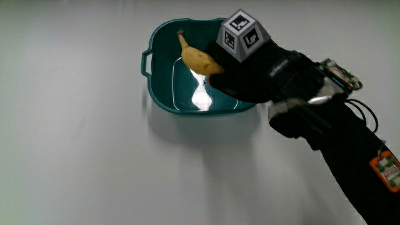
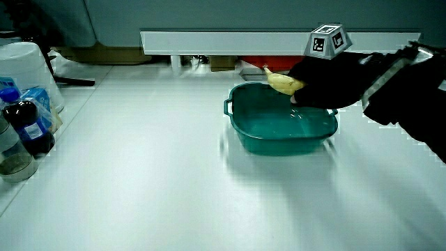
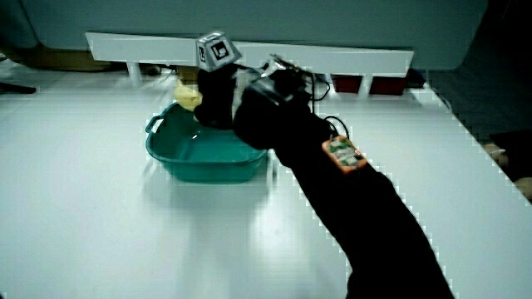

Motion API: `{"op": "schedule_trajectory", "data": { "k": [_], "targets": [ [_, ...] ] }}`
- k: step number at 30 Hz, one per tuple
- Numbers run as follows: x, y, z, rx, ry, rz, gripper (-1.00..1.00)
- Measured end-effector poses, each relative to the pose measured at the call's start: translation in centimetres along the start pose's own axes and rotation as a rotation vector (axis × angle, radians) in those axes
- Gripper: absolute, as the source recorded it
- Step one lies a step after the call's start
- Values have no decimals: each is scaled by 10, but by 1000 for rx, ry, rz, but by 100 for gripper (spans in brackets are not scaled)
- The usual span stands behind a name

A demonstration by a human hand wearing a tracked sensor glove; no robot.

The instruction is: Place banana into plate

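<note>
A yellow banana [image 1: 195, 56] is held over the inside of a teal basin with handles [image 1: 161, 94], which stands in for the plate. The gloved hand [image 1: 250, 74], with a patterned cube [image 1: 243, 35] on its back, is shut on the banana's thicker end, and the stem end points away from the hand. In a side view the banana [image 2: 281, 81] hangs just above the basin's rim [image 2: 240, 129]. In a side view the banana [image 3: 188, 98] shows partly, next to the hand [image 3: 218, 98] over the basin [image 3: 179, 162]. The fingertips are hidden under the glove's back.
Bottles and a white container [image 2: 24, 90] stand at the table's edge, away from the basin. A low pale partition [image 2: 230, 40] runs along the table. The black-sleeved forearm [image 3: 349, 208] stretches across the table from the person to the basin.
</note>
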Motion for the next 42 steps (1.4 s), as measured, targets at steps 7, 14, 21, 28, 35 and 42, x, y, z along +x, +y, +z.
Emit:
{"op": "schedule_trajectory", "data": {
  "k": [7,14,21,28,35,42],
  "targets": [
    [13,31,-6,-98,45,-40,0],
    [10,39,-10,-117,67,-38,0],
    [8,49,-36,-149,108,-36,0],
    [8,59,-59,-175,138,-45,0],
    [-4,75,-87,-242,72,-68,0],
    [-4,87,-113,-346,77,-105,0]
  ]
}}
